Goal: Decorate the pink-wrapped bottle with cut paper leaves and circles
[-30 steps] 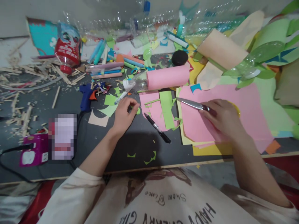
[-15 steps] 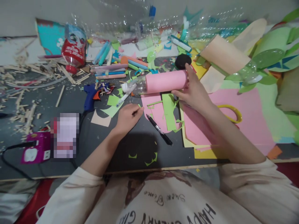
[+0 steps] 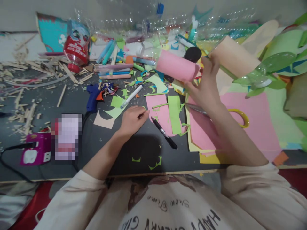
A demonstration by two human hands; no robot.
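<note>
Two hands are over a messy dark table. The right hand holds a pink-wrapped bottle up off the table, with its fingers wrapped around the bottle's far end. The bottle lies tilted in the air, and its clear neck points to the left. It is above the paper scraps at the back of the table, just beside a black round thing. The left hand rests on the table with its fingers curled in and its thumb and fingertip pressed together. If it pinches something, that thing is too small to tell. A black pen lies just beside this hand, and a white marker lies a little behind it. A green paper strip sits on a small pink paper piece. Scissors with a yellow handle lie on a big pink paper sheet under the right arm. A blue glue gun lies to the left, near lots of wooden sticks. A purple power strip sits at the near left edge.
</note>
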